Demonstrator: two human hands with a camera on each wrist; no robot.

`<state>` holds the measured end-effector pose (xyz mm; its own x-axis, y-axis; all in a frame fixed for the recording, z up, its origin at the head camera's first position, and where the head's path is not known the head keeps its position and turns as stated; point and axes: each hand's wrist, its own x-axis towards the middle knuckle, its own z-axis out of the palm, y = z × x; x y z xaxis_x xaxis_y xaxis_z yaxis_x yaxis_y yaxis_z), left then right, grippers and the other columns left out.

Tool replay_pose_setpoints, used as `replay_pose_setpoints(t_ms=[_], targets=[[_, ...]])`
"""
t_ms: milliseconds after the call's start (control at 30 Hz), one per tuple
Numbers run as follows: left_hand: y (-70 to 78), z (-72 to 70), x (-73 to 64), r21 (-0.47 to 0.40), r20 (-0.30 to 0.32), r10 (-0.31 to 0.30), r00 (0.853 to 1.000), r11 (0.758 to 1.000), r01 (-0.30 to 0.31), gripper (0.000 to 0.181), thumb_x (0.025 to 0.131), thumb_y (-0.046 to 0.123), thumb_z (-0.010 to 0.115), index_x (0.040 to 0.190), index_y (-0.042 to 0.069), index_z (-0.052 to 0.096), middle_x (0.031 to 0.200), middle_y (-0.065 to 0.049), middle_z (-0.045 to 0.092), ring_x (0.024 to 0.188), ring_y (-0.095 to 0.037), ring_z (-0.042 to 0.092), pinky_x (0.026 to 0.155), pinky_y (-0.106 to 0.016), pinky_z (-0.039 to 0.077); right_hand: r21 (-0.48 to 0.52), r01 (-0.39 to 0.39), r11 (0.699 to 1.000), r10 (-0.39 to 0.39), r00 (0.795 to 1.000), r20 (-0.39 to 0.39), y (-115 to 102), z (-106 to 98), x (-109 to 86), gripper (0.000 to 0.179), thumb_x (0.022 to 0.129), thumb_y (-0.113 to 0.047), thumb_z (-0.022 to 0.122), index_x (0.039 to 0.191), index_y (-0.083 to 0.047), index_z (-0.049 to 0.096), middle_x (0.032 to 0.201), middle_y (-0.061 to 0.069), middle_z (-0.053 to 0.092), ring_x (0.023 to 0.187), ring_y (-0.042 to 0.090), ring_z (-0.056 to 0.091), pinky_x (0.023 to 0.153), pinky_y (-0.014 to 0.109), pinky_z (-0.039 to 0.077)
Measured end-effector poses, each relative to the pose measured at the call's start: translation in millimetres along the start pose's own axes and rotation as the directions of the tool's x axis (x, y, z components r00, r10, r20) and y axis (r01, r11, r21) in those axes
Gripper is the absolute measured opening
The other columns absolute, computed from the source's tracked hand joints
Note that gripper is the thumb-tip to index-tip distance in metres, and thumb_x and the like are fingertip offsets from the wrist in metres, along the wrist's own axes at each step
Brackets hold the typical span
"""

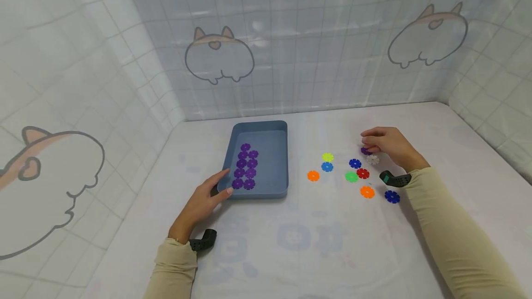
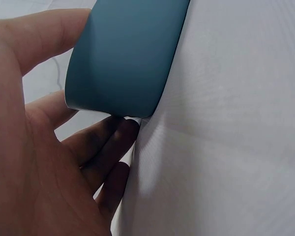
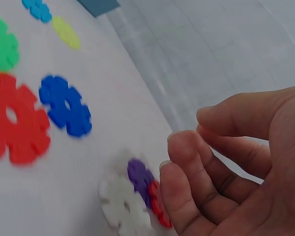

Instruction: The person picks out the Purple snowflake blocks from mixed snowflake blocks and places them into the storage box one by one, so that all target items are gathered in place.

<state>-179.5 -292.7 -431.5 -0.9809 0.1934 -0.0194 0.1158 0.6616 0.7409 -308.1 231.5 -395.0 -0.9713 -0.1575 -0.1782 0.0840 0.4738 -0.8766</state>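
Observation:
My left hand holds the near left corner of a blue-grey tray, thumb at the front wall and fingers along the left side. Close up, the left wrist view has the tray's wall between thumb and fingers. Several purple flower-shaped discs lie in two columns on the tray's left half. Over on the right, my right hand hovers with bent fingers, nothing visible between them. Just beyond its fingertips are a purple disc, a white disc and a red disc, close together.
Between tray and right hand lie loose flower discs: yellow, light blue, orange, green, red and dark blue. Another orange disc and dark blue disc sit nearer. A tile-patterned curtain stands behind.

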Motion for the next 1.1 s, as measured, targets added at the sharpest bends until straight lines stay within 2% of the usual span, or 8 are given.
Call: replay_pose_setpoints(t_ms=[167, 567, 667, 833, 900, 1100], targets=[[1.0, -0.3, 0.1, 0.004, -0.002, 0.005, 1.0, 1.0, -0.005, 0.07, 0.098, 0.048, 0.06, 0.158, 0.019, 0.036, 0.161, -0.014, 0.029, 0.148, -0.038, 0.023, 0.117, -0.061, 0.019, -0.033, -0.007, 0.999, 0.006, 1.0, -0.026, 9.0, -6.4, 2.2, 0.049, 0.102, -0.032, 0.06, 0.137, 0.002, 0.055, 0.127, 0.024, 0.061, 0.098, 0.021, 0.067, 0.082, 0.02, 0.055], [2.6, -0.9, -0.7, -0.001, -0.001, 0.001, 1.0, 1.0, -0.001, 0.069, 0.099, 0.049, 0.059, 0.158, 0.021, 0.035, 0.162, -0.012, 0.029, 0.149, -0.037, 0.022, 0.117, -0.061, 0.018, -0.132, -0.029, 0.991, 0.029, 1.0, -0.003, 14.7, -9.7, 2.2, 0.045, 0.102, -0.032, 0.059, 0.134, 0.0, 0.057, 0.121, 0.02, 0.062, 0.099, 0.029, 0.061, 0.079, 0.02, 0.054], [3.0, -1.5, -0.5, 0.007, 0.0, 0.008, 1.0, 1.0, -0.008, 0.069, 0.099, 0.048, 0.059, 0.158, 0.019, 0.036, 0.162, -0.013, 0.029, 0.149, -0.038, 0.023, 0.117, -0.061, 0.018, -0.168, -0.032, 0.985, 0.032, 0.999, -0.005, 17.2, -9.8, 3.3, 0.045, 0.103, -0.033, 0.058, 0.135, -0.001, 0.058, 0.125, 0.021, 0.061, 0.103, 0.031, 0.058, 0.084, 0.027, 0.052], [4.9, -2.2, -0.6, 0.014, 0.002, 0.007, 1.0, 1.0, -0.007, 0.069, 0.099, 0.047, 0.06, 0.158, 0.018, 0.036, 0.161, -0.014, 0.03, 0.148, -0.038, 0.023, 0.117, -0.061, 0.019, -0.244, -0.026, 0.969, 0.023, 1.0, -0.015, 18.5, -9.8, 4.7, 0.044, 0.102, -0.035, 0.057, 0.135, -0.005, 0.06, 0.137, 0.022, 0.053, 0.119, 0.038, 0.048, 0.1, 0.052, 0.045], [5.5, -2.2, -0.7, 0.016, 0.003, 0.005, 1.0, 1.0, -0.005, 0.07, 0.099, 0.047, 0.06, 0.158, 0.018, 0.036, 0.161, -0.014, 0.03, 0.148, -0.038, 0.023, 0.117, -0.061, 0.019, -0.265, -0.017, 0.964, 0.013, 1.0, -0.017, 17.5, -9.4, 4.6, 0.044, 0.102, -0.034, 0.058, 0.135, -0.005, 0.06, 0.139, 0.023, 0.051, 0.122, 0.041, 0.045, 0.104, 0.058, 0.041], [4.8, -2.1, -0.6, 0.021, 0.001, 0.011, 1.0, 1.0, -0.011, 0.069, 0.099, 0.047, 0.059, 0.158, 0.018, 0.036, 0.161, -0.015, 0.03, 0.148, -0.039, 0.023, 0.117, -0.061, 0.019, -0.327, 0.017, 0.945, -0.016, 1.0, 0.007, 15.8, -8.2, 7.2, 0.04, 0.101, -0.031, 0.061, 0.131, -0.004, 0.063, 0.132, 0.023, 0.057, 0.12, 0.041, 0.048, 0.106, 0.06, 0.039]])
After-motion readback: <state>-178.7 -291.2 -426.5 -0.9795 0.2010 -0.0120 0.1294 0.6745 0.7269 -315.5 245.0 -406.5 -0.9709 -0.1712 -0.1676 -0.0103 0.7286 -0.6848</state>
